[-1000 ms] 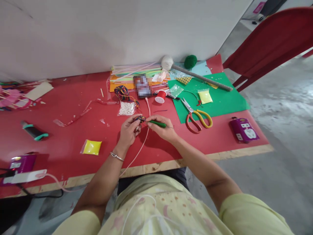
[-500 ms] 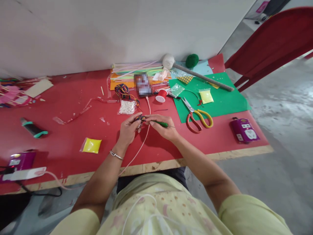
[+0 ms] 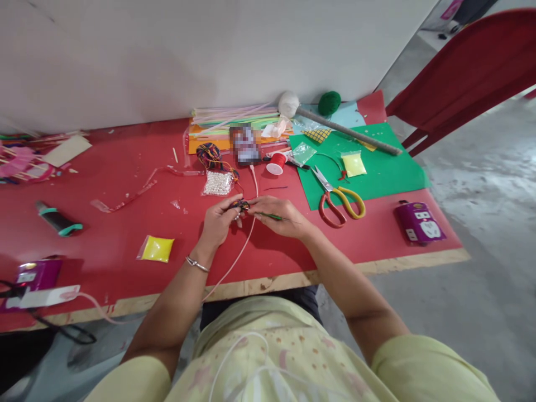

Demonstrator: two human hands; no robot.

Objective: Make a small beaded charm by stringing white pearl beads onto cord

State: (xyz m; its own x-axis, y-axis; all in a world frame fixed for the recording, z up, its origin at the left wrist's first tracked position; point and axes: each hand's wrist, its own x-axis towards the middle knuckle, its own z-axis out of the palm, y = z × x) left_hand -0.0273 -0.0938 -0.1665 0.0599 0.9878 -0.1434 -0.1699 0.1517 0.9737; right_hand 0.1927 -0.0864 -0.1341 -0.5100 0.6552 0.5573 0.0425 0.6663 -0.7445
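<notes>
1. The left hand [image 3: 218,223] pinches a small multicoloured knot of thread [image 3: 239,204] between thumb and fingertips, its grip closed on it just above the red surface [image 3: 125,234].
2. The right hand [image 3: 281,215] meets it from the other side, its grip closed on a thin green-handled tool [image 3: 271,216] whose tip points into the knot.
3. A pale pink cable [image 3: 238,254] runs beneath both hands.
4. A clear bag of white beads [image 3: 217,183] lies just beyond the knot; red-and-yellow-handled scissors [image 3: 335,198] rest on a green sheet [image 3: 385,173] to the right.
</notes>
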